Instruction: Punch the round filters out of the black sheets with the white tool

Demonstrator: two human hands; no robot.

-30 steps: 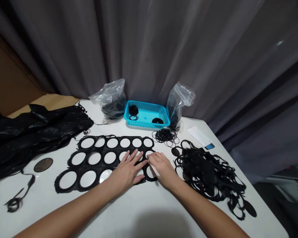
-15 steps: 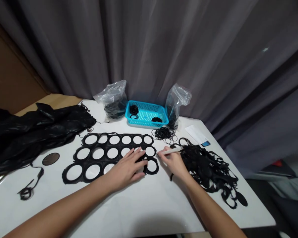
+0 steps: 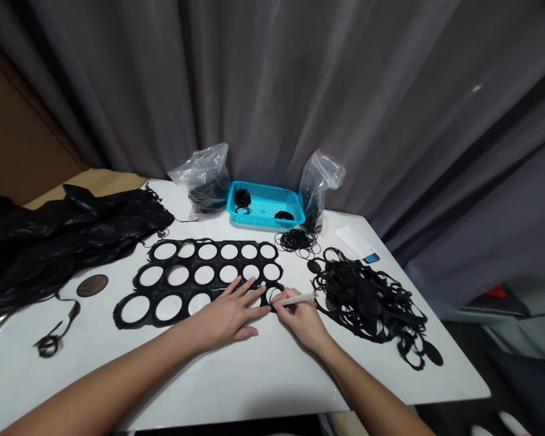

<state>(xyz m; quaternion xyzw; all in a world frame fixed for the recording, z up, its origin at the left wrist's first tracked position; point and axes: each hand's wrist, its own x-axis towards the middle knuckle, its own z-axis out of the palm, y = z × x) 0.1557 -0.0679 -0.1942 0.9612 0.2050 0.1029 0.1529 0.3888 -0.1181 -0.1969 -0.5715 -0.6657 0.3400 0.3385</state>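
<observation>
Nearer than the basket [image 3: 266, 222], the left hand [image 3: 229, 313] rests on the sheet [image 3: 216, 264], fingers spread, gripping nothing, while the right hand [image 3: 303, 319], fingers pinched, holds a tool [image 3: 300, 298] apparently working at one hole [image 3: 273, 294], the next stroke calling for steadiness.

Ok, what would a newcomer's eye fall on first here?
Probably the bright blue perforated plastic basket at the back of the white table, between two clear plastic bags. Then the flat black sheet with three rows of round holes, the left hand spread on it, the right hand holding a slim white tool at the sheet's near right corner.
</observation>
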